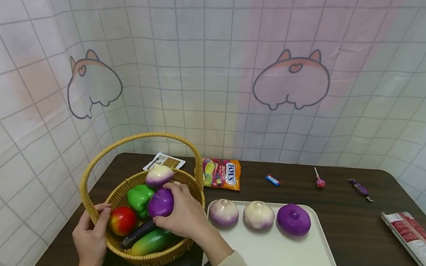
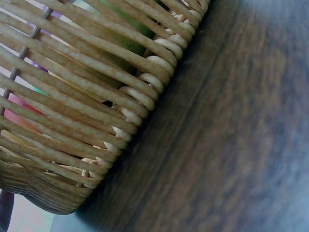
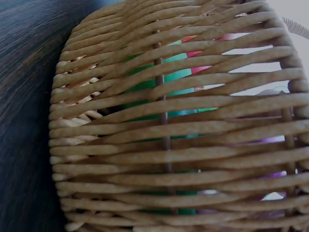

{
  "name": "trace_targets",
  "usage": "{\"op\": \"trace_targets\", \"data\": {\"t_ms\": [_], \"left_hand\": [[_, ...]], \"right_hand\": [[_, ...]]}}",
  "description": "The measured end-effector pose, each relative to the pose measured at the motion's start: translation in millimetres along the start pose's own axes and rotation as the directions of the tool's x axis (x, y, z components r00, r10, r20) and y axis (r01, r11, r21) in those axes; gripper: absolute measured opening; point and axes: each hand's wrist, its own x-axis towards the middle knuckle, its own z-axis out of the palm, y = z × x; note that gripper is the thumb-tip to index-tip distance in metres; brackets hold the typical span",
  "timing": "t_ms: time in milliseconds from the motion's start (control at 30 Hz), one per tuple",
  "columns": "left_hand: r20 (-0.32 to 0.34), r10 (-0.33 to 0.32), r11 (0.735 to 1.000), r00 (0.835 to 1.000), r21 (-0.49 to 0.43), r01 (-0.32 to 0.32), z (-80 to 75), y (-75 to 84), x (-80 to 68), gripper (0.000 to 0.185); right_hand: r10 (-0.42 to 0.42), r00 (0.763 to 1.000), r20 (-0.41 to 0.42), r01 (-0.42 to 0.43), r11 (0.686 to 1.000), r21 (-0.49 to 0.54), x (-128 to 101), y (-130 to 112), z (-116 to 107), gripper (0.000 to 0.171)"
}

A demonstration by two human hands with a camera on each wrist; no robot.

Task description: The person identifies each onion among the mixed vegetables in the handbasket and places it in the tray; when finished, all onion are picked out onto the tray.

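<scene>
A yellow woven basket (image 1: 149,259) with a tall arched handle stands at the left of the table. My left hand (image 1: 91,235) grips its left side, thumb over the rim near the handle's foot. Inside the basket, my right hand (image 1: 185,213) holds a round, glossy purple vegetable (image 1: 161,203) between thumb and fingers. Around it lie a white-and-purple turnip (image 1: 159,176), a green bell pepper (image 1: 139,199), a red-yellow fruit (image 1: 123,221), a dark eggplant (image 1: 138,233) and a green cucumber-like vegetable (image 1: 155,242). Both wrist views show mostly the basket's weave (image 2: 82,63), with colours behind it.
Right of the basket, a white tray (image 1: 272,264) bears two white-purple turnips (image 1: 258,215) and a purple vegetable (image 1: 293,220). Behind are a candy bag (image 1: 221,174), a small blue wrapper (image 1: 273,180), a lollipop (image 1: 320,180) and a purple-wrapped candy (image 1: 360,190). A red-white package (image 1: 422,252) lies far right.
</scene>
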Motion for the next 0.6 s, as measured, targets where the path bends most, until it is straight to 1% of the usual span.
{"op": "trace_targets", "data": {"t_ms": [100,167,400,500,600], "left_hand": [[0.000,0.004,1.000,1.000,0.017,-0.004,-0.2,0.4,-0.3,0.015],[-0.001,0.001,1.000,1.000,0.022,0.000,-0.2,0.6,-0.4,0.015],[-0.003,-0.003,0.998,1.000,0.064,0.003,-0.2,0.6,0.8,0.015],[-0.001,0.001,0.998,1.000,0.064,-0.001,-0.2,1.2,1.4,0.015],[0.000,0.005,0.999,1.000,0.049,-0.005,-0.7,2.0,0.9,0.015]], "right_hand": [[0.009,1.000,-0.024,-0.008,0.999,0.037,-1.7,0.0,0.6,0.080],[0.005,0.999,-0.048,-0.001,0.996,0.085,-3.2,0.7,0.0,0.078],[-0.051,0.990,-0.132,0.080,0.971,0.225,-12.5,3.9,-7.0,0.075],[-0.066,0.979,-0.192,0.121,0.950,0.289,-19.1,8.2,-10.9,0.075],[-0.074,0.958,-0.278,0.170,0.926,0.338,-27.9,14.8,-14.7,0.074]]}}
